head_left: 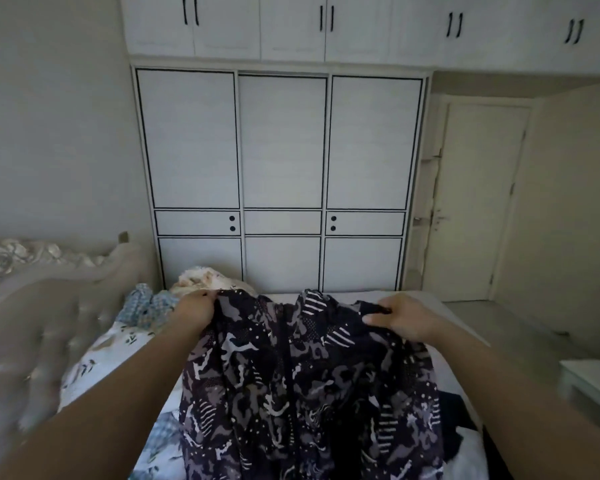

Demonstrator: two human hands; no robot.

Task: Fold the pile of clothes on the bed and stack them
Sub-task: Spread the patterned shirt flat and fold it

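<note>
**Dark patterned garment held up over the bed by 2 hands**

The bed [97, 355] runs away from the camera toward a white wardrobe [281, 174] with 3 tall black-outlined panels, smaller panels below them and a row of overhead cabinets [291, 26] with black bar handles. A padded, tufted headboard [32, 327] lines the left side, blurred at the near edge. The sheet is pale with a small leaf print. To the right stand a closed cream door [478, 202] and, at the frame's edge, the corner of a white piece of furniture [589, 379], cut off so its kind cannot be told.

Above the bed's middle, the left hand [194, 310] and the right hand [406, 320] each grip the top edge of a dark garment [302, 382] printed in grey and white camouflage-like shapes, stripes and dots. Fingers of both hands are curled into the cloth, the right thumb lying on top of it. The garment hangs from the 2 grips and spreads down toward the camera, covering most of the bed's near part; its lower end runs out of frame, so its type is hard to tell.

Beyond the left hand lie a crumpled blue-and-white checked cloth [146, 306] and a pale bundle [205, 278], partly hidden. Dark clothing [458, 414] peeks out at the garment's right edge, with something white [468, 452] beside it.

No brand, label or writing can be read anywhere.
</note>
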